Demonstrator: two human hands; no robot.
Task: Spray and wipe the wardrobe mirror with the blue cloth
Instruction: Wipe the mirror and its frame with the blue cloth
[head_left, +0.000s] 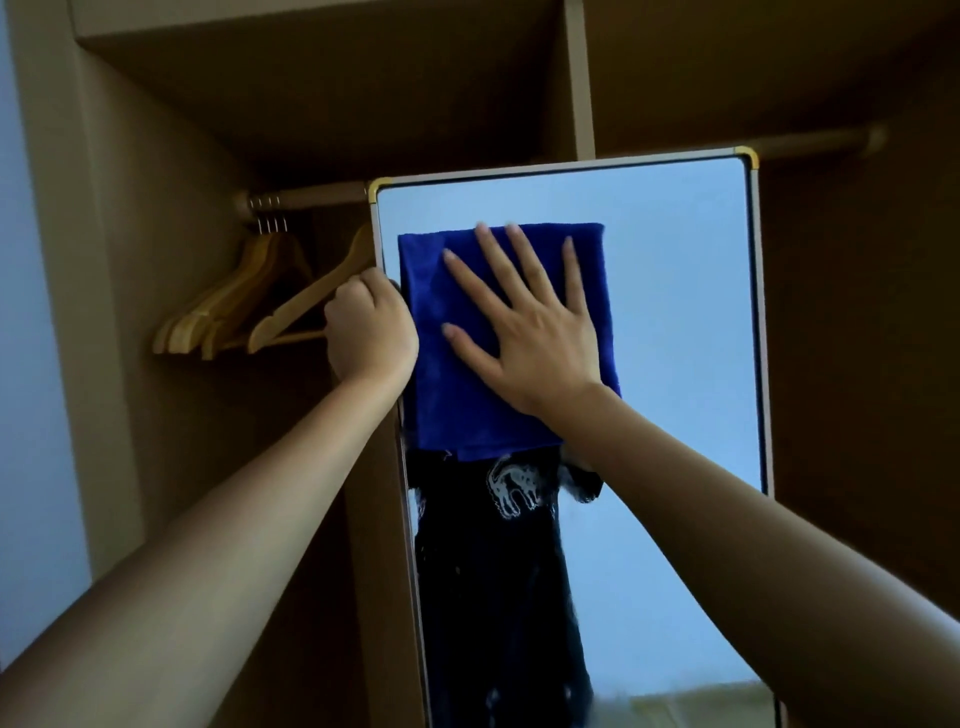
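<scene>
— Blue cloth (483, 374) is spread flat on the mirror (675, 322), in its upper part, close to the left edge of the glass. Why is it opened so wide?

— I think so that one pass covers a large area. The right hand (530, 338) lies on it with the fingers straight and spread apart, the palm pressing the cloth on the glass. It does not pinch the cloth; it only pushes.

— And the left hand (371, 327)?

— Its fingers are curled around the left edge of the mirror frame (387, 234), just beside the cloth. In my opinion it holds the mirror steady, because the panel could swing or shake under the pressure of wiping.

— Is a spray bottle visible?

— No, I cannot see any. So I judge that the wiping step is now in hand. The lower part of the glass shows some small marks, maybe drops, but it is too dark to be sure.

— What is behind?

— Wooden hangers (244, 306) on a rail (311, 197) inside the wardrobe (156, 156), left of the mirror's top corner.
</scene>
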